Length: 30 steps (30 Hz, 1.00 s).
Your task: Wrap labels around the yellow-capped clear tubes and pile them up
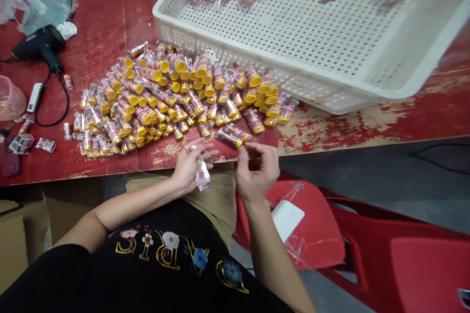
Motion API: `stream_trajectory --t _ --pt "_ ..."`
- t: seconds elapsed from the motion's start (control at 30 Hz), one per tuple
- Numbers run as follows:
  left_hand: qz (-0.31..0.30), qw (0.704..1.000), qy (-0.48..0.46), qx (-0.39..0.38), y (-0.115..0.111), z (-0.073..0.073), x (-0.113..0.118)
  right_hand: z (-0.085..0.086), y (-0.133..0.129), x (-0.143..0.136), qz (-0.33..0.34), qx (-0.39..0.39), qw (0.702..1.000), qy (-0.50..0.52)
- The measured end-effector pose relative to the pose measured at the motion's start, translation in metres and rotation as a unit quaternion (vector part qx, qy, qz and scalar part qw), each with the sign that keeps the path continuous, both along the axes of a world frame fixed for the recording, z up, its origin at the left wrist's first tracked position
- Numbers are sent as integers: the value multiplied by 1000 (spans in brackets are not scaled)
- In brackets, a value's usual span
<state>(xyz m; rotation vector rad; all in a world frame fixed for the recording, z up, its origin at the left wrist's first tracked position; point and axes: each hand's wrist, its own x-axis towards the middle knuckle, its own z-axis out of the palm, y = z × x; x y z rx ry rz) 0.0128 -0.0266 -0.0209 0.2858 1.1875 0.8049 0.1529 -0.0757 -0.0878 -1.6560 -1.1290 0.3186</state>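
My left hand (189,164) is palm up by the table's front edge, its fingers half stretched. Small printed clear plastic sleeves (202,176) lie across its palm and hang below it. To its right my right hand (259,168) has thumb and fingers drawn together in a pinch; anything between them is hidden. Just beyond those fingertips, a clear tube with a yellow cap (228,137) lies at the table edge beside another labelled tube (238,131). Behind both hands spreads a big heap of labelled, yellow-capped tubes (157,102).
A white perforated crate (293,24) with more yellow-capped tubes stands behind the heap. At left are a black heat gun (46,46), a pink basket (12,100) and loose sleeves (46,145). A red chair (312,225) bearing a white flat object (287,219) is at right.
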Motion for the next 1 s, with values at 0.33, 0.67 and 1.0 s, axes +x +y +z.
stream_trajectory --t 0.33,0.67,1.0 --pt "2 989 -119 90 7 10 4 42 -10 -42 128 -128 967 181" --pt "71 988 -52 123 27 9 -17 56 22 -25 52 -31 990 126" --pt "64 969 -52 231 43 37 -16 91 57 -20 191 -78 960 188"
